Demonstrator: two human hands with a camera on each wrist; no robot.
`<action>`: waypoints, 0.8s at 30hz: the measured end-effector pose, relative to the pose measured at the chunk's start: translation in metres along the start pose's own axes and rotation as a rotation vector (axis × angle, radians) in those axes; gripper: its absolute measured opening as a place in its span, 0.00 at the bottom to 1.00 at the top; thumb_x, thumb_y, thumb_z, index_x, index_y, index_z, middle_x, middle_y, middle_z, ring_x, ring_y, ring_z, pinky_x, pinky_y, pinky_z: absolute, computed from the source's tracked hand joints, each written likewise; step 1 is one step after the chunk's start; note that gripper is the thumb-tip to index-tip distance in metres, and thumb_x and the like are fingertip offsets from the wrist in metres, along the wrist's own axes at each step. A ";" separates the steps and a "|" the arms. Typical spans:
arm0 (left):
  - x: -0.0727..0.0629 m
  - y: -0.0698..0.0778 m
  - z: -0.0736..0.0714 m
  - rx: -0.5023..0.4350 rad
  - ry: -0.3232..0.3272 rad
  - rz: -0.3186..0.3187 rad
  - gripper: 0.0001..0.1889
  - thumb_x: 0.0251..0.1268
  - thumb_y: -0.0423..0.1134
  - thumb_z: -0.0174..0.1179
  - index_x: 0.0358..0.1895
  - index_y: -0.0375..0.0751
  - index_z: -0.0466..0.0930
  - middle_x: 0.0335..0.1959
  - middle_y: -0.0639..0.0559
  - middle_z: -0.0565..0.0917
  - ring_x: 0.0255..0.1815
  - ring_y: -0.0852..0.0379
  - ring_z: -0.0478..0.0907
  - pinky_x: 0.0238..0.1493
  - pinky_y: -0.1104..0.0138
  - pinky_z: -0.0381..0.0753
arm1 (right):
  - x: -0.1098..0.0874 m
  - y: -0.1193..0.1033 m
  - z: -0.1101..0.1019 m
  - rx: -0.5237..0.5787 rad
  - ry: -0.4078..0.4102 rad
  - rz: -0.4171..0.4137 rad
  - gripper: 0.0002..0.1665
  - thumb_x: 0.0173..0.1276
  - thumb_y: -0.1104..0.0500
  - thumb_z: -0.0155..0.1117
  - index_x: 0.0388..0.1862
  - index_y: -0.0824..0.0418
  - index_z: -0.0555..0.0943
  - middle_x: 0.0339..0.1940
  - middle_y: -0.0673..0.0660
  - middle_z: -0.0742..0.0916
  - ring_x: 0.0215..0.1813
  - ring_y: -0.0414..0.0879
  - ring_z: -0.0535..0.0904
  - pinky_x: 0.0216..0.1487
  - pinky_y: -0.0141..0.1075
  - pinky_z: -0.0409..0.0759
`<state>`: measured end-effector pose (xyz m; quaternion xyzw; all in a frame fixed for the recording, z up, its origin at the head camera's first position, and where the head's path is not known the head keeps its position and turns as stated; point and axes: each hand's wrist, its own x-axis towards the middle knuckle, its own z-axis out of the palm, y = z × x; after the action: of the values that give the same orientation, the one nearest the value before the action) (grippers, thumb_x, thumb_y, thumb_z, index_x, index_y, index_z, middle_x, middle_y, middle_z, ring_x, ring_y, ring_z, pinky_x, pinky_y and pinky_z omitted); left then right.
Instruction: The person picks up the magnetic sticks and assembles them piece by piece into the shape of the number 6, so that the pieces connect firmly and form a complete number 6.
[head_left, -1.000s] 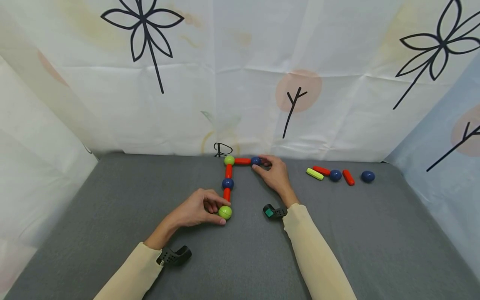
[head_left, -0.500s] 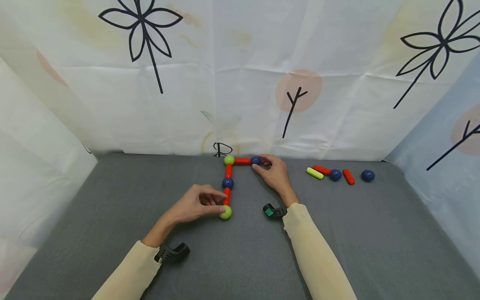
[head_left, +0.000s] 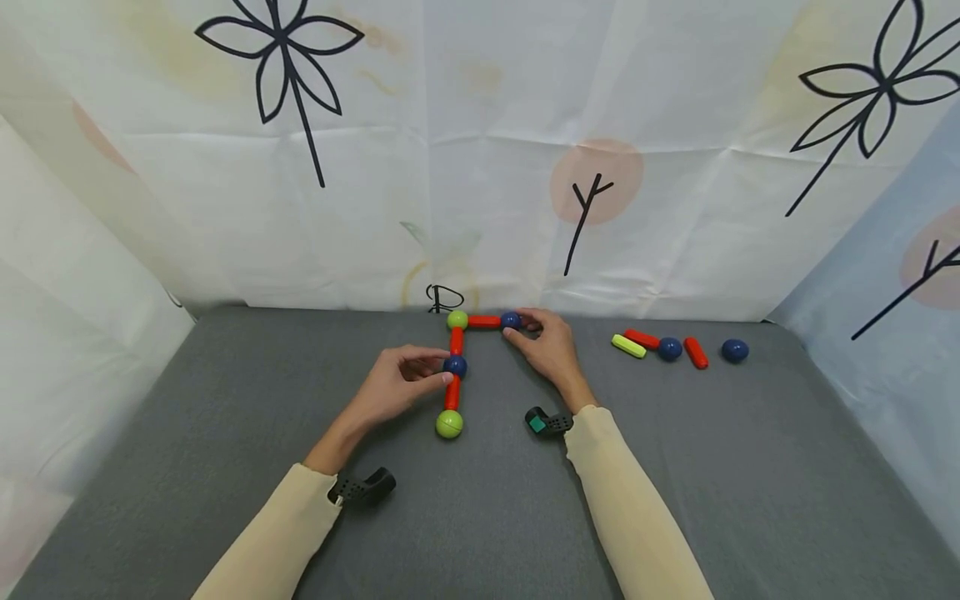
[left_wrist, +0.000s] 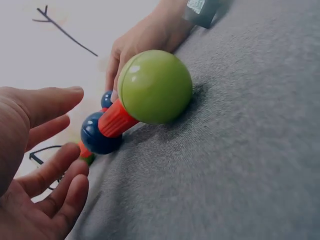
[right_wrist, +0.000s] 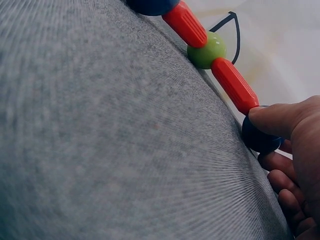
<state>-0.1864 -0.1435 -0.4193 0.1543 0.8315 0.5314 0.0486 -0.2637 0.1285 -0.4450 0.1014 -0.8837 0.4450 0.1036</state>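
the left hand [head_left: 386,387] stands wide, thumb and fingers spread, at about 9 o'clock of the middle blue ball [head_left: 455,367]; in the left wrist view a gap shows between thumb and ball. the right hand [head_left: 553,350] pinches the end blue ball [head_left: 510,321] between thumb and fingers, at about 2 o'clock from the middle one.

all these pieces are smooth, shiny and hard-looking, joined and lying on fine-grained gray cloth [head_left: 225,433]. from the middle ball a ribbed red stick [head_left: 457,340] runs to 12 o'clock and meets the far green ball [head_left: 457,320]; the lower red stick [head_left: 452,393] runs to 6 o'clock, into the near green ball [head_left: 449,424], its round shell marked by a thin seam. a crosswise red stick [head_left: 484,322] leads from the far green ball to 3 o'clock, into the end blue ball.

well apart, at 3 o'clock of the right hand, lie a yellow stick [head_left: 628,346], two loose red sticks [head_left: 696,352] and two loose blue balls [head_left: 735,351]. creased white sheeting [head_left: 487,208] rises at 12 o'clock.
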 end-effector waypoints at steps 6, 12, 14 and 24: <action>0.012 -0.004 0.006 0.002 0.033 -0.030 0.20 0.66 0.44 0.70 0.59 0.43 0.85 0.54 0.43 0.83 0.49 0.48 0.79 0.51 0.55 0.79 | 0.000 -0.001 0.000 0.002 0.002 -0.015 0.26 0.66 0.56 0.75 0.61 0.64 0.83 0.49 0.63 0.88 0.52 0.56 0.82 0.57 0.48 0.77; 0.020 -0.004 0.009 0.002 0.008 -0.027 0.20 0.66 0.44 0.71 0.59 0.43 0.85 0.55 0.45 0.83 0.49 0.49 0.79 0.51 0.56 0.79 | -0.001 -0.002 0.000 -0.003 0.005 -0.016 0.26 0.65 0.57 0.76 0.60 0.64 0.84 0.49 0.63 0.88 0.51 0.57 0.82 0.56 0.48 0.77; 0.022 -0.004 0.009 0.007 -0.013 -0.024 0.20 0.66 0.43 0.70 0.59 0.42 0.85 0.54 0.45 0.83 0.47 0.50 0.79 0.50 0.57 0.78 | -0.001 -0.002 0.000 -0.008 0.002 -0.017 0.26 0.65 0.57 0.75 0.60 0.64 0.83 0.49 0.63 0.88 0.51 0.57 0.82 0.56 0.48 0.77; 0.023 -0.008 0.011 0.036 -0.036 -0.011 0.18 0.67 0.40 0.69 0.58 0.42 0.86 0.48 0.47 0.84 0.42 0.51 0.78 0.46 0.59 0.78 | -0.001 -0.002 0.000 0.003 -0.010 -0.016 0.26 0.67 0.56 0.74 0.61 0.65 0.83 0.49 0.63 0.87 0.52 0.57 0.81 0.57 0.48 0.77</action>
<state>-0.2075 -0.1296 -0.4291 0.1600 0.8407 0.5133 0.0638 -0.2617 0.1274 -0.4433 0.1109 -0.8827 0.4450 0.1025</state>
